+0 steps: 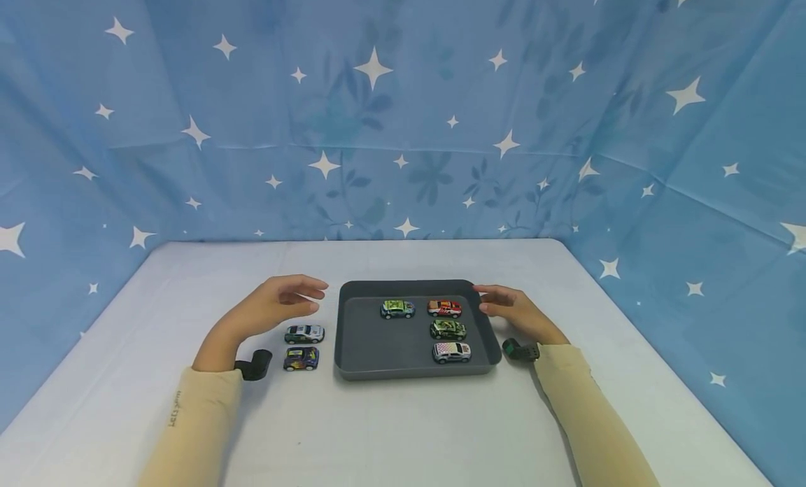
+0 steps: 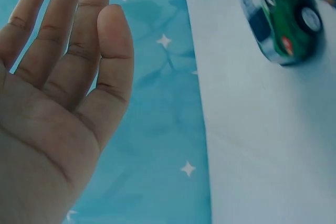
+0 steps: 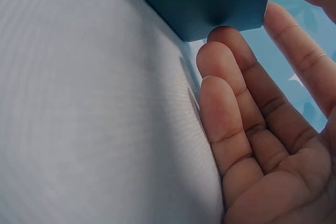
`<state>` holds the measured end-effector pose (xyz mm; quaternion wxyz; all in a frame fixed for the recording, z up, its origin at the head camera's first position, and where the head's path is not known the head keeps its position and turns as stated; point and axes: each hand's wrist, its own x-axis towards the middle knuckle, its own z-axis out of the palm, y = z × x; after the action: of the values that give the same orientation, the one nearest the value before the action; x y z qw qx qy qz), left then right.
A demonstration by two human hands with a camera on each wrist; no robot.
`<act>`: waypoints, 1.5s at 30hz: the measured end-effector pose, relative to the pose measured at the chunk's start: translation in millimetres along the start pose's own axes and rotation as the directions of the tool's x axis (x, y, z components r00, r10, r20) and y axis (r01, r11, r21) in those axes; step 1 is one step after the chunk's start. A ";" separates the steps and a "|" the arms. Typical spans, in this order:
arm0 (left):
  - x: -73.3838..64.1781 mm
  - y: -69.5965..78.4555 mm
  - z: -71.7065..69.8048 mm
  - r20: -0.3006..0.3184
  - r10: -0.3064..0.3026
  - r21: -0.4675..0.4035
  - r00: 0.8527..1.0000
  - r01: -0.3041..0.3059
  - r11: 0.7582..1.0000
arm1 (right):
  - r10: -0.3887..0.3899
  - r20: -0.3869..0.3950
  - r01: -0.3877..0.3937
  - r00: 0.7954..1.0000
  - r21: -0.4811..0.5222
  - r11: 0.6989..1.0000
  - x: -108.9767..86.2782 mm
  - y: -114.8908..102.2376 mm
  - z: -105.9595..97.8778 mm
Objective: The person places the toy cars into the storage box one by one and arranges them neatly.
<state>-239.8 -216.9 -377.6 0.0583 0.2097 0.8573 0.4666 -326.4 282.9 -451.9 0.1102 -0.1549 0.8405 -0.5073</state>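
My left hand hovers above the table left of the tray, fingers extended and apart from the thumb, holding nothing. Below it lie a white and green toy car and a blue one with yellow flames. The left wrist view shows the open palm beside the green car. At the dark grey tray, my right hand holds the right wall, thumb at the rim; in the right wrist view, fingertips meet the tray's outer side.
Inside the tray stand a green and blue car, a red and white car, a green camouflage car and a silver checkered car. A starry blue curtain hangs behind the white table.
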 end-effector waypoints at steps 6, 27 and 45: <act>-2.5 -11.6 -3.7 -0.008 -0.017 -0.009 1.000 0.017 1.000 | 0.006 -0.005 -0.006 1.000 -0.025 1.000 -0.2 0.6 -0.3; -4.9 -43.5 -5.4 0.026 -0.162 -0.022 0.986 0.163 0.986 | -0.015 -0.003 0.015 1.000 -0.006 1.000 -0.5 2.5 -1.7; -7.4 -44.0 -1.5 0.052 -0.262 0.077 0.964 0.258 0.963 | -0.030 0.004 0.030 1.000 0.006 1.000 1.5 1.0 0.7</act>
<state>-246.9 -242.1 -413.7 0.1383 0.1115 0.8908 0.4183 -327.7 282.3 -453.1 0.1047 -0.1682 0.8365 -0.5109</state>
